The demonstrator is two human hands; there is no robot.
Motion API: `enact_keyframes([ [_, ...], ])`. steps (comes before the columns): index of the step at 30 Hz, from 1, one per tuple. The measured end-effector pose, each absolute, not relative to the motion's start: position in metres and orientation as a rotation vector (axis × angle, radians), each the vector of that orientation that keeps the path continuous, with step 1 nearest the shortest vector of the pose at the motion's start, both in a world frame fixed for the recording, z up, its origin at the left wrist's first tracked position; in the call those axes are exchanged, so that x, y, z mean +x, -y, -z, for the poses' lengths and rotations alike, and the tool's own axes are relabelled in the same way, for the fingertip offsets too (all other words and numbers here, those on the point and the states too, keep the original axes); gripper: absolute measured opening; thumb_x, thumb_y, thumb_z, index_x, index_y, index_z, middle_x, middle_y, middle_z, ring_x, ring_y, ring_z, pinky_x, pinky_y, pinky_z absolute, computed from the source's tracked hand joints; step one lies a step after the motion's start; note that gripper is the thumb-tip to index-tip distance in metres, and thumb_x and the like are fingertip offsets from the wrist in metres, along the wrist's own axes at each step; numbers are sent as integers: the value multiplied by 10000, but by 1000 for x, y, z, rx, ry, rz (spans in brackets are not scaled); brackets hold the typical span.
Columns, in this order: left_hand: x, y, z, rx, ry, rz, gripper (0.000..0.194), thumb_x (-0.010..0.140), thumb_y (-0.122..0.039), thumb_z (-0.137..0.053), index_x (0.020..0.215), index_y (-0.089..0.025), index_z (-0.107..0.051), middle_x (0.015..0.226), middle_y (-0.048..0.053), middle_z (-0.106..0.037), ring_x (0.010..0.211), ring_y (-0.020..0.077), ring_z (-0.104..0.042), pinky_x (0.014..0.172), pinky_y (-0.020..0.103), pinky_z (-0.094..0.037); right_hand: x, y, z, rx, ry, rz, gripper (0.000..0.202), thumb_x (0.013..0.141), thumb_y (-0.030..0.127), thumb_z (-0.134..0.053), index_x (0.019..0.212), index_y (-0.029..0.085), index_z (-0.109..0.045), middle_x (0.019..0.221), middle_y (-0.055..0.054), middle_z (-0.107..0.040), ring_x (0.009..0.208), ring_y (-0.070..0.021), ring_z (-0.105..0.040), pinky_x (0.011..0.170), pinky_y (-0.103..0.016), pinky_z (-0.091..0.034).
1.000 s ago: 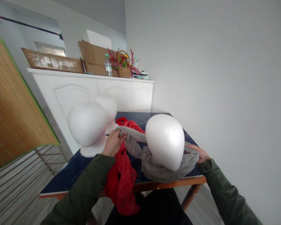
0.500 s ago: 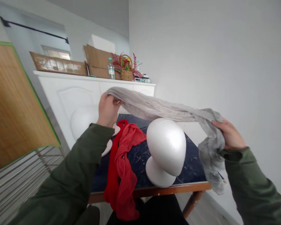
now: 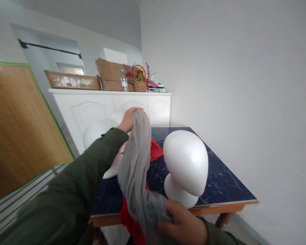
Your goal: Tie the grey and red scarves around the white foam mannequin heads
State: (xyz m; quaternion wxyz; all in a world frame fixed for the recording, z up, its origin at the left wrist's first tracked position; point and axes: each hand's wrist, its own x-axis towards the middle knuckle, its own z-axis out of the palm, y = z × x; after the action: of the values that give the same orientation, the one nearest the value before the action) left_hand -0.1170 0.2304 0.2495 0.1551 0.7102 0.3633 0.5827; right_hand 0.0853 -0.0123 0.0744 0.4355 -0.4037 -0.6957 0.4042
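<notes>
A sheer grey scarf hangs in a loose bundle between my hands, left of a white foam head. My left hand grips its upper end, fingers partly hidden behind the cloth. Low in the view, my right hand is closed on the lower part, below the foam head's base. Behind the grey cloth lies a red scarf, mostly covered and drooping over the table's front edge. Another white foam head stands at the left, partly hidden by my left sleeve.
The dark blue marbled table has a wooden edge. Behind it, a white cabinet bears cardboard boxes, a bottle and a flower basket. At the left are a wooden panel and metal bars.
My right hand has swung from the far right down to the front centre, bringing its end of the grey scarf. The stretched scarf now hangs down, and my left hand is slightly further right.
</notes>
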Motion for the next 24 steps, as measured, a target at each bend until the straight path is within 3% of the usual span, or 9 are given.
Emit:
enact_keyframes([
  [3,-100,-265,-251,2158,-1284,-1483,409,623,-18,-523,1028,-38,-566,1144,152,-575,1155,281,-462,1028,426,-294,53,-7,-56,-1116,1913,-828,361,739,194,-552,1097,152,-572,1099,-87,-597,1002,-234,-539,877,-358,-421],
  [6,-95,-271,-231,2241,-1466,-1238,436,584,14,-502,1015,-12,-561,1137,218,-572,1177,333,-452,1024,471,-288,55,-11,-38,-1234,2030,-695,554,726,204,-557,1266,137,-456,1301,-132,-478,1169,-248,-445,972,-371,-356],
  [8,-94,-255,-205,2303,-1513,-1115,417,612,1,-486,1021,-8,-566,1136,228,-575,1174,333,-462,1028,469,-292,77,-4,-24,-1343,2026,-731,395,756,242,-536,1141,163,-574,1149,-99,-598,1059,-226,-531,912,-341,-396],
  [10,-96,-224,-170,2378,-1496,-1033,427,669,-37,-467,1087,-36,-554,1194,194,-558,1191,286,-460,1047,414,-298,110,6,-8,-1517,1954,-777,218,794,285,-487,835,166,-664,824,-52,-671,799,-184,-602,742,-289,-447],
  [13,-98,-163,-110,2427,-1411,-918,465,772,-176,-457,1235,-128,-472,1233,106,-555,1068,216,-563,968,379,-417,167,15,16,-1781,1747,-666,322,807,388,-453,617,160,-576,586,-22,-598,592,-160,-560,563,-260,-422],
  [16,-90,-101,-63,2298,-1225,-863,536,814,-284,-467,1328,-176,-367,1333,95,-465,1189,227,-472,994,411,-397,209,9,29,-1839,1485,-316,369,729,475,-545,882,141,-587,796,-78,-640,743,-223,-600,645,-324,-473],
  [19,-63,-60,-46,2208,-1046,-868,705,774,-272,-549,1396,-201,-224,1433,101,-319,1305,246,-315,1078,455,-267,216,-11,21,-1657,1472,-108,726,658,442,-641,1263,126,-396,1228,-165,-513,1129,-304,-487,897,-440,-426],
  [21,-39,-48,-48,2156,-910,-941,825,722,-232,-615,1408,-200,-159,1443,120,-286,1313,263,-289,1088,463,-237,204,-25,11,-1504,1597,-168,734,665,414,-651,1288,132,-381,1260,-162,-499,1168,-303,-465,945,-462,-402],
  [24,-10,-46,-54,2050,-768,-1122,910,672,-216,-677,1401,-182,-133,1406,145,-323,1271,283,-343,1056,430,-301,178,-37,-2,-1316,1692,-273,570,716,375,-619,1220,147,-479,1152,-130,-591,1099,-281,-533,930,-435,-437],
])
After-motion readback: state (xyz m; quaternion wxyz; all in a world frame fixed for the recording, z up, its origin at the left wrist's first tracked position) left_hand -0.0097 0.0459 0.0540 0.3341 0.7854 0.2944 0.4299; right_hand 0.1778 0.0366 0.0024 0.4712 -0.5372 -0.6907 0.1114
